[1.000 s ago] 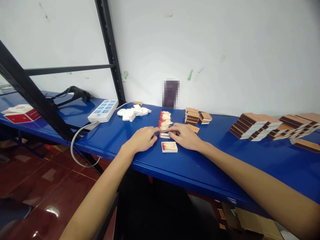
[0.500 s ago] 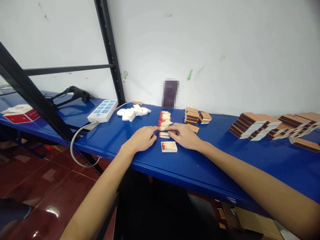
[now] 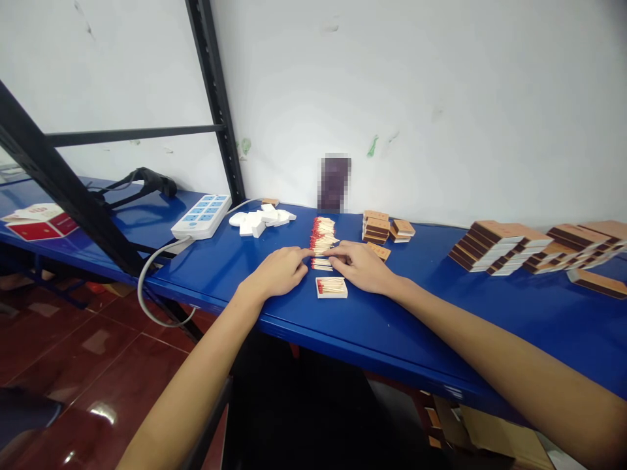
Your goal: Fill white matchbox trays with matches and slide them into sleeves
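A row of red-headed matches (image 3: 323, 235) lies on the blue table, heads to the left. My left hand (image 3: 277, 271) rests at its left side, index finger stretched to the match heads and thumb apart. From the right, my right hand (image 3: 362, 266) reaches the plain ends with its index fingertip, its thumb apart too. Between the two hands a small separate group of matches (image 3: 322, 264) lies closer to me. Nearer still sits a white matchbox tray (image 3: 332, 296) with matches in it. Neither hand is closed round anything.
Matchboxes (image 3: 376, 228) are stacked behind my right hand, with larger stacks of matchboxes (image 3: 494, 245) farther right. White empty-looking box trays (image 3: 255, 223) and a power strip (image 3: 203, 219) lie to the left. A black metal post (image 3: 213, 85) rises by the wall.
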The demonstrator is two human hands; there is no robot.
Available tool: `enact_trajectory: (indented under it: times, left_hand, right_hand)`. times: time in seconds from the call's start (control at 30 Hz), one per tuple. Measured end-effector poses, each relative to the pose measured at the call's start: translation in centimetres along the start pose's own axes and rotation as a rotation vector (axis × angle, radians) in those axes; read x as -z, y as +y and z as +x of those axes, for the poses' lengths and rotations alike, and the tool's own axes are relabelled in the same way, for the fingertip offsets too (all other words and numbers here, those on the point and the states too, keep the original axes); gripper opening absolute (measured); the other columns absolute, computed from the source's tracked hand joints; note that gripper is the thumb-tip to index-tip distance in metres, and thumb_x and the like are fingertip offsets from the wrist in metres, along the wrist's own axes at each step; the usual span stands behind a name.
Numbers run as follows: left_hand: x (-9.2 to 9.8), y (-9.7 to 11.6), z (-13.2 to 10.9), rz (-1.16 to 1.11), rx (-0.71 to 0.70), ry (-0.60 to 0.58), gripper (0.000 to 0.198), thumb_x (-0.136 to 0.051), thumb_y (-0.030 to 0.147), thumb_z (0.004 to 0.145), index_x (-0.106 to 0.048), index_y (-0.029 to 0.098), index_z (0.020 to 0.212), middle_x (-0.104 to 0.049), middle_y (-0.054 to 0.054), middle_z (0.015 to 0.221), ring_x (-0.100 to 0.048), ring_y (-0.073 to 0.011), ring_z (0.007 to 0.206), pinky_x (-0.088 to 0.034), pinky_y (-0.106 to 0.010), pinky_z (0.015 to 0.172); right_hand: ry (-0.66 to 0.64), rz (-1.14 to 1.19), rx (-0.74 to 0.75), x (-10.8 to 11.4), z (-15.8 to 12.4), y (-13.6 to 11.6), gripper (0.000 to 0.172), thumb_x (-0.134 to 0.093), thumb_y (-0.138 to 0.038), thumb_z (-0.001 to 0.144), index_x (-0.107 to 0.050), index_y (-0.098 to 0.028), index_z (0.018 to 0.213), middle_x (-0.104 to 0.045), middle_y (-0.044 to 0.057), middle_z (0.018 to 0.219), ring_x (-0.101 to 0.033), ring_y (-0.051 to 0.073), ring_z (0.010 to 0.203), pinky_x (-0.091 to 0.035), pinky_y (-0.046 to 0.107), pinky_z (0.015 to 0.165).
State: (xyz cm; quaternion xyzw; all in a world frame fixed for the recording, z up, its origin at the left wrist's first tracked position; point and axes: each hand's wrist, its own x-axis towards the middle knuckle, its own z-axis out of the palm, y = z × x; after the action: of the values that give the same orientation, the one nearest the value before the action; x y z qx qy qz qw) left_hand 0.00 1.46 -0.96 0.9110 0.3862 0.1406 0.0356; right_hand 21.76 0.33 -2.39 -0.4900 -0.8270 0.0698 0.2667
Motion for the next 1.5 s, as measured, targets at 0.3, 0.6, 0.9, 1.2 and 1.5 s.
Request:
enact_trajectory:
  times: [0.3,0.6,0.9,1.2,1.5]
  left_hand:
    - [-0.09,-0.15,-0.03,-0.005,-0.010,0.007,0.042,-0.039,0.018,0.090,-0.058,0.019,0.127,-0.067,-0.009,0.109,-0.063,-0.0238,0.099,-0.046,-0.036,0.090]
    - [0.28,0.07,-0.18,-0.069,0.013,0.011,0.043,-0.040,0.017,0.088,-0.051,0.014,0.130,-0.069,-0.007,0.091,-0.064,-0.0215,0.086,-0.047,-0.031,0.078]
    - [0.03,-0.13,-0.06,-0.058,-0.026,0.035,0.034,-0.040,0.015,0.086,-0.059,0.018,0.115,-0.068,-0.008,0.104,-0.064,-0.0224,0.090,-0.048,-0.034,0.083]
    - [-0.16,-0.13,0.08,-0.005,-0.012,0.017,0.038,-0.039,0.017,0.088,-0.058,0.018,0.121,-0.066,-0.009,0.116,-0.062,-0.0244,0.106,-0.047,-0.037,0.094]
    - [-0.21,-0.08,0.22,0.010,-0.005,0.013,0.034,-0.038,0.018,0.088,-0.058,0.019,0.116,-0.067,-0.009,0.112,-0.064,-0.0252,0.101,-0.049,-0.037,0.088]
  right_hand:
    - [-0.009,0.007,-0.006,0.03,0.02,-0.01,0.029,-0.048,-0.026,0.091,-0.071,-0.021,0.108,-0.065,0.005,0.086,-0.055,0.015,0.071,-0.038,0.027,0.064]
    - [-0.002,-0.006,-0.006,0.00,-0.01,-0.10,0.029,-0.049,-0.026,0.091,-0.072,-0.020,0.107,-0.066,0.006,0.087,-0.057,0.017,0.073,-0.038,0.028,0.066]
    - [-0.003,-0.012,-0.001,-0.10,0.03,0.13,0.028,-0.050,-0.026,0.090,-0.071,-0.019,0.107,-0.064,0.003,0.080,-0.055,0.015,0.069,-0.037,0.027,0.064]
    - [-0.005,-0.018,-0.008,-0.14,0.05,0.09,0.028,-0.050,-0.026,0.090,-0.071,-0.019,0.108,-0.063,0.003,0.078,-0.054,0.014,0.069,-0.036,0.026,0.063]
    - [-0.017,-0.016,-0.014,0.01,0.07,-0.06,0.028,-0.049,-0.026,0.091,-0.072,-0.020,0.105,-0.065,0.004,0.085,-0.056,0.015,0.073,-0.037,0.027,0.065]
